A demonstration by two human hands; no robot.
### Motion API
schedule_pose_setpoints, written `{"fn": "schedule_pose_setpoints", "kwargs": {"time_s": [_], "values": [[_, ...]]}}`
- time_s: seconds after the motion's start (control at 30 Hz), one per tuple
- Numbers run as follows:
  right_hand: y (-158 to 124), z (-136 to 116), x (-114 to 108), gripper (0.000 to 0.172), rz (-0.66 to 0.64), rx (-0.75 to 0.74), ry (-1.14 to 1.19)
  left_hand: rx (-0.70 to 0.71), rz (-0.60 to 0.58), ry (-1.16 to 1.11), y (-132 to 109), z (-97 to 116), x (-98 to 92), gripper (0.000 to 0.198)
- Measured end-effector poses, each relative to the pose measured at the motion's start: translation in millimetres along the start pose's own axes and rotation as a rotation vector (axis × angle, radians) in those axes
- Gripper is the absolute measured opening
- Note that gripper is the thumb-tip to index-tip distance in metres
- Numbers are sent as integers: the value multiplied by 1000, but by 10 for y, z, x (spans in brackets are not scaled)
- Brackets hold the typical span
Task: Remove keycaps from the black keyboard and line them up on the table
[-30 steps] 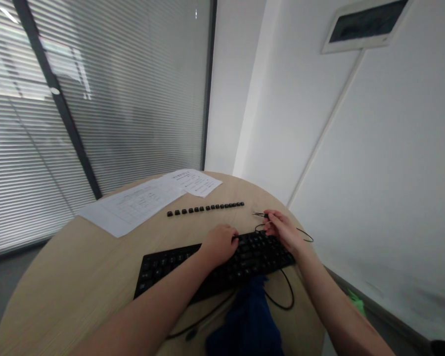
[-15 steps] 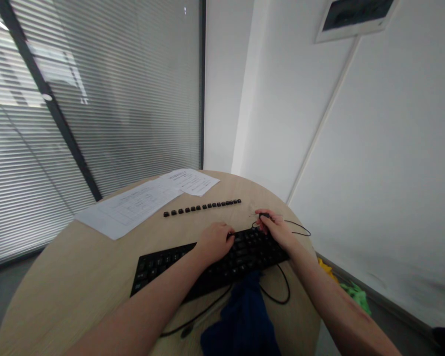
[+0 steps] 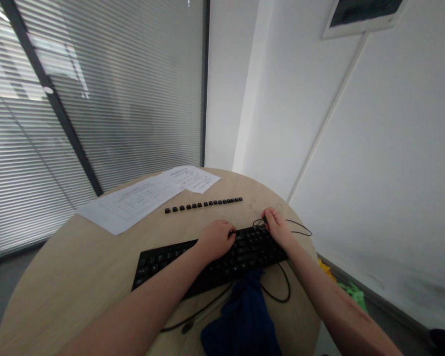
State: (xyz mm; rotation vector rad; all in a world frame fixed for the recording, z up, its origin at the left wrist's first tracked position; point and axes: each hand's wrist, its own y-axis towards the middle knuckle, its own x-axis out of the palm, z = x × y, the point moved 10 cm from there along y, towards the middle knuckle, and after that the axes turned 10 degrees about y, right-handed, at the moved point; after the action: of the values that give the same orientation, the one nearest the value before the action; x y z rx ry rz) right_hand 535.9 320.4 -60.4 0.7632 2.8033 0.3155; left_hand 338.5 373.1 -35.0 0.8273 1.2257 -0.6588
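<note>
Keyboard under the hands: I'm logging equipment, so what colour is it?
The keyboard is black, seen best in the head view.

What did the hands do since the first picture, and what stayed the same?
The right hand turned, holding a small dark thing; the thin prongs that poked out leftward no longer show there. The left hand stayed on the keyboard, and the row of keycaps and the papers stayed put.

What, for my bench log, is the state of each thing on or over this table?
Keyboard, lying flat, partly covered
Black keycaps, loose, set in one row
Papers, spread flat, overlapping
Blue cloth, crumpled
Black cable, loosely looped
Left hand, on the keyboard, grip unclear
Right hand, closed on a small dark object
</note>
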Motion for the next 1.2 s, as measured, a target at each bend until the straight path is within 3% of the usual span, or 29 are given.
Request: {"fn": "schedule_pose_setpoints", "kwargs": {"time_s": [0.3, 0.57, 1.03, 1.2], "values": [[49, -88, -30, 35, 29, -130, -204, 9, 1, 10, -4, 15, -2, 27], [31, -46, 9, 31, 0, -96, -217, 3, 16, 11, -3, 15, -11, 26], [-29, -182, 113, 24, 14, -168, -237, 11, 32, 35, -14, 8, 6, 26], [-33, -151, 169, 25, -8, -157, -335, 22, 33, 42, -15, 31, -8, 26]]}}
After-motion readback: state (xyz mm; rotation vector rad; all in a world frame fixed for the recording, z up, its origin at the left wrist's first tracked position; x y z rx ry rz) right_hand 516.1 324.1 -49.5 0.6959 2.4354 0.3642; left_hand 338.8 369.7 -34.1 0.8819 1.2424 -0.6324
